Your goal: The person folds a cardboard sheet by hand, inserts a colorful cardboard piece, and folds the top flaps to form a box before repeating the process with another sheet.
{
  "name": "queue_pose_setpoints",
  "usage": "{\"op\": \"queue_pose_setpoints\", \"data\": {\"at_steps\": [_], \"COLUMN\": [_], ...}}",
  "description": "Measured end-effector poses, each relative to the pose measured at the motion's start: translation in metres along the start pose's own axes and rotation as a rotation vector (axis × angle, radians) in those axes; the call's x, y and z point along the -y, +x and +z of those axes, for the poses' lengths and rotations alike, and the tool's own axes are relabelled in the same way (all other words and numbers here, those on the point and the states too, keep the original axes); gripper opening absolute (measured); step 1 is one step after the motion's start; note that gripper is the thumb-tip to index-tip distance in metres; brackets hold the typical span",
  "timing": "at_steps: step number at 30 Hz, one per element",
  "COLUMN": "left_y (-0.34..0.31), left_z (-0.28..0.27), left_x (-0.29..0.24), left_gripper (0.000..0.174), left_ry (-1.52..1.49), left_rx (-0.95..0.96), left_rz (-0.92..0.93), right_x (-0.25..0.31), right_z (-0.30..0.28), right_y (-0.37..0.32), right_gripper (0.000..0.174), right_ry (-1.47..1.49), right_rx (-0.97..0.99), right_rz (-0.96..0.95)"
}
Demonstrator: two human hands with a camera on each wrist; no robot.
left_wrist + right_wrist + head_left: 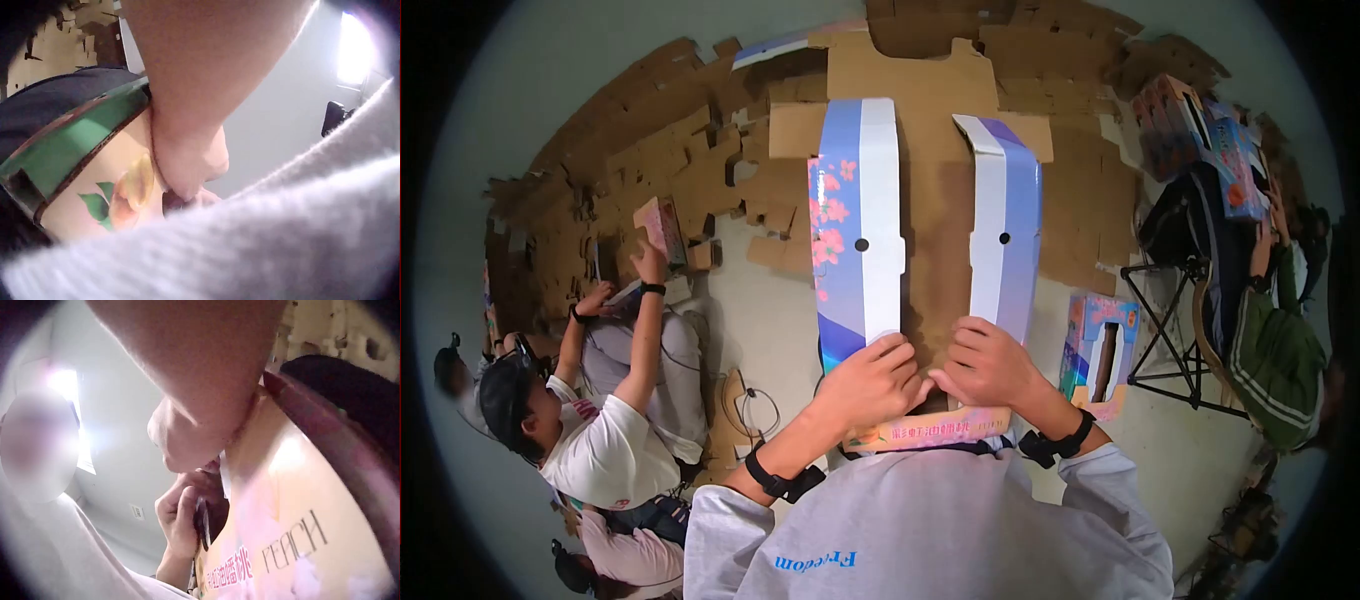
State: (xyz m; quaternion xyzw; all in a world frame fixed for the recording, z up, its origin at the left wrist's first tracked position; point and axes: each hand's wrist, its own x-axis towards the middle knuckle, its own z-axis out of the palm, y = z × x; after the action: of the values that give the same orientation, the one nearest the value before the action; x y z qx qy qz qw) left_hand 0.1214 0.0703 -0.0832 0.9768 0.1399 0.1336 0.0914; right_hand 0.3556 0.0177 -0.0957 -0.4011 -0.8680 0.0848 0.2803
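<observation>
A printed cardboard fruit carton (930, 430) lies in front of my body, its two long blue-and-white side flaps (840, 215) standing apart with a brown gap between them. At the carton's near end, my left hand (875, 380) grips the edge with curled fingers. Beside it my right hand (990, 370) grips the same end, the thumbs close together. The left wrist view has a peach print (134, 194) below the hand. In the right wrist view the word PEACH (294, 540) shows on the end panel, and the left fingers (186, 506) curl at its dark opening.
A finished-looking carton (1100, 350) stands on the floor to the right, near a folding stool (1175, 340). More cartons (1170, 125) are stacked at the far right. Flattened cardboard (910, 75) covers the floor ahead. A person in a white shirt (615, 450) sits at left, handling a carton.
</observation>
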Motion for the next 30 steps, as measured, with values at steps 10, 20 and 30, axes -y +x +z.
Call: {"op": "queue_pose_setpoints", "data": {"at_steps": [10,20,30], "left_y": [0.109,0.110,0.095], "left_z": [-0.080,-0.074,-0.066], "left_x": [0.105,0.130,0.140], "left_gripper": [0.066,0.030,0.017], "left_ry": [0.192,0.018,-0.174], "left_rx": [-0.326,-0.450,-0.767], "left_rz": [-0.348,-0.544,-0.670], "right_x": [-0.078,-0.095,-0.116], "right_z": [-0.078,-0.070,-0.066], "right_y": [0.093,0.110,0.096], "right_gripper": [0.047,0.036,0.022], "right_ry": [-0.187,-0.024,0.102], "right_rx": [-0.419,-0.463,-0.679], "right_rz": [0.479,0.583,0.517]}}
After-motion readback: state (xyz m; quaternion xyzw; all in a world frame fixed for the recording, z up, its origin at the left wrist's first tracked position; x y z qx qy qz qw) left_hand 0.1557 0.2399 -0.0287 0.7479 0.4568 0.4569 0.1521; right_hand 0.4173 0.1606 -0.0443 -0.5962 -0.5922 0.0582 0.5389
